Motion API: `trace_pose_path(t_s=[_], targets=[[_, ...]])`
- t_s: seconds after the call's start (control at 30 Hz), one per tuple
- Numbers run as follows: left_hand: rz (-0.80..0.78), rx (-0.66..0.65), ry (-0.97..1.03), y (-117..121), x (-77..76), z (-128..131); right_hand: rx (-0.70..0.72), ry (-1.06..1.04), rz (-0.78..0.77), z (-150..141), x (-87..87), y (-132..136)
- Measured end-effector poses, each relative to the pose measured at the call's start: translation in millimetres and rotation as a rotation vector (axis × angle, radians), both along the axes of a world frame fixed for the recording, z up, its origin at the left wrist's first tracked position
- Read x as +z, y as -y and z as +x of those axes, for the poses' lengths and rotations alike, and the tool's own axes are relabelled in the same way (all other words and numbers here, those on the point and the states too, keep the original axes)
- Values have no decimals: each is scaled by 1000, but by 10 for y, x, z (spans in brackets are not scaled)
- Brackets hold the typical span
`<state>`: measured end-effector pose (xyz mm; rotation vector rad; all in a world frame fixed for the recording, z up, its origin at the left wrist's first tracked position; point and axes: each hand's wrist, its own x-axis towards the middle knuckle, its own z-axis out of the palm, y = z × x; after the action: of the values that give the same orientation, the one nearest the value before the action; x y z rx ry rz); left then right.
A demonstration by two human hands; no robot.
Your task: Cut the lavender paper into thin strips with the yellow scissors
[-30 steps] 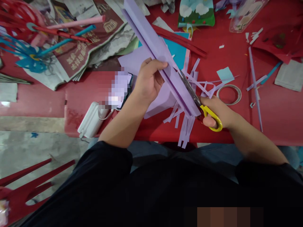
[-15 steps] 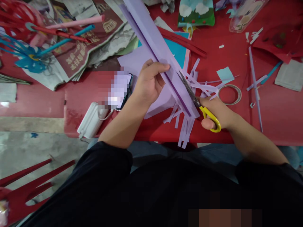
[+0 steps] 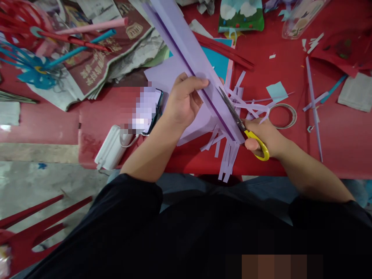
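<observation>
My left hand (image 3: 186, 100) grips a long folded sheet of purple paper (image 3: 186, 46), thumb on top and a fingertip showing past its right edge. My right hand (image 3: 261, 135) is closed round the yellow handles of a pair of scissors (image 3: 257, 145). The blades lie along the right edge of the folded paper, pointing up and left. Cut purple strips (image 3: 229, 162) hang from the paper's lower end, and more strips (image 3: 247, 106) lie beside the blades. Beneath the left hand is a flat purple sheet (image 3: 197, 126).
On the red table are a tape roll (image 3: 283, 116), a phone (image 3: 148, 110), and a white power bank (image 3: 112, 147) with a cable. Newspapers (image 3: 95, 66) and paper pinwheels (image 3: 37, 73) lie at the left. Red paper (image 3: 340, 46) is at the right.
The scissors and right thumb have shifted slightly up and left along the paper. The left hand stays in place, with a fingertip now showing past the paper's right edge.
</observation>
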<state>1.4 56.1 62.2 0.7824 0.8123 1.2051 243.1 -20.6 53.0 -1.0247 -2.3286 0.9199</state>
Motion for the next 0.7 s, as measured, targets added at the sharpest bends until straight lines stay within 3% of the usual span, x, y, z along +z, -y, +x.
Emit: trace_pose_path(t_s=[0.07, 0.2, 0.4, 0.63, 0.7], targets=[[80, -41, 4, -18, -27, -13, -2, -50, 51, 3, -22, 3], [97, -29, 41, -25, -56, -30, -8, -102, 159, 8, -47, 15], [129, -66, 15, -3, -41, -20, -35, -73, 174, 17, -57, 38], [104, -60, 2, -17, -91, -25, -2, -116, -94, 11, 35, 15], [113, -38, 5, -20, -107, -24, 0, -109, -98, 17, 53, 9]])
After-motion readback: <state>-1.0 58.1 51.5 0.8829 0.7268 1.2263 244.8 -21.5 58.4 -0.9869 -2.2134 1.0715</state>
